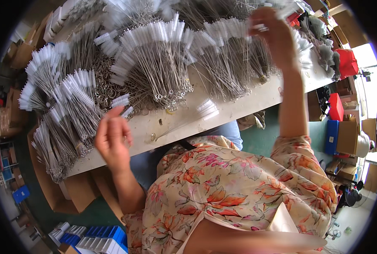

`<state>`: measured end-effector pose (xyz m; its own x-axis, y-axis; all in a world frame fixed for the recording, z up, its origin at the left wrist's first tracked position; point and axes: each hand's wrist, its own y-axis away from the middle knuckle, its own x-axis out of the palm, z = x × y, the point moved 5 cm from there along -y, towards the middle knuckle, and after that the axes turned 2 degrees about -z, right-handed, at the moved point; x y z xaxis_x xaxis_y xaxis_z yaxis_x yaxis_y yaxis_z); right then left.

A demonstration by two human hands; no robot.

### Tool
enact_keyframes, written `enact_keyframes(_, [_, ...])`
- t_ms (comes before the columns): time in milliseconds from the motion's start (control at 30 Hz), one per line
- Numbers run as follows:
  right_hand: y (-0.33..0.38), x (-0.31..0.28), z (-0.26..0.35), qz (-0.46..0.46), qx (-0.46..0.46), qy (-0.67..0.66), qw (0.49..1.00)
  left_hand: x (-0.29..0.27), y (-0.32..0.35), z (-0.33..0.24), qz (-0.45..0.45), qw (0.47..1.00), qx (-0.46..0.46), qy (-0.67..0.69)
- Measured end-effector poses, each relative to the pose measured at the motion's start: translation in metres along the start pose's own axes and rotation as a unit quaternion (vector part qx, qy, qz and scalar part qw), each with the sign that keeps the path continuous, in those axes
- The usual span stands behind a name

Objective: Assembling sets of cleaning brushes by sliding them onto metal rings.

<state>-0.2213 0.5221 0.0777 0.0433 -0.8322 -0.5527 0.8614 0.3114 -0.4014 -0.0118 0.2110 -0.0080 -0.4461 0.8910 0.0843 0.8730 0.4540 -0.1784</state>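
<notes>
My left hand (114, 137) is over the table's near left edge, fingers curled together; whatever they may hold is too small to make out. Just beyond it lie small brush heads with white bristles (120, 100) and a heap of metal rings (108, 78). My right hand (275, 36) is stretched out to the far right, above bundles of wire-handled brushes (228, 38). Motion smears its fingers, and a pale object beside them is unclear. A few loose brushes (207, 109) lie together near the table's front edge, their looped wire ends pointing left.
Large bundles of similar brushes (159, 55) cover much of the white table (184, 118). More bundles (70, 101) crowd its left end. Below stand a cardboard box (76, 192) and blue and white bins (103, 241). Red bags (346, 63) are at the right.
</notes>
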Motion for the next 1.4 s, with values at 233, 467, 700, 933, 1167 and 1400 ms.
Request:
enact_keyframes(233, [0.081, 0.181, 0.104, 0.208, 0.148, -0.499, 0.828, 0.058, -0.013, -0.011, 0.027, 0.936, 0.254, -0.243])
enact_keyframes(467, [0.074, 0.168, 0.072, 0.150, 0.101, -0.393, 0.901, 0.029, -0.004, -0.044, -0.074, 0.868, 0.476, -0.121])
enact_keyframes(700, [0.077, 0.184, 0.066, 0.130, 0.260, -0.753, 0.590, 0.058, 0.017, -0.017, 0.084, 0.807, 0.496, -0.310])
enact_keyframes(933, [0.098, 0.178, 0.096, 0.347, 0.057, -0.251, 0.902, 0.051, -0.012, -0.024, 0.298, 0.937, 0.184, -0.015])
enact_keyframes(1167, [0.109, 0.177, 0.097, 0.395, 0.110, -0.314, 0.856, 0.023, -0.001, -0.022, 0.222, 0.949, 0.192, -0.115])
enact_keyframes(1400, [0.144, 0.147, 0.047, 0.464, 0.232, -0.229, 0.824, 0.032, 0.035, 0.000, 0.205, 0.941, 0.194, -0.186])
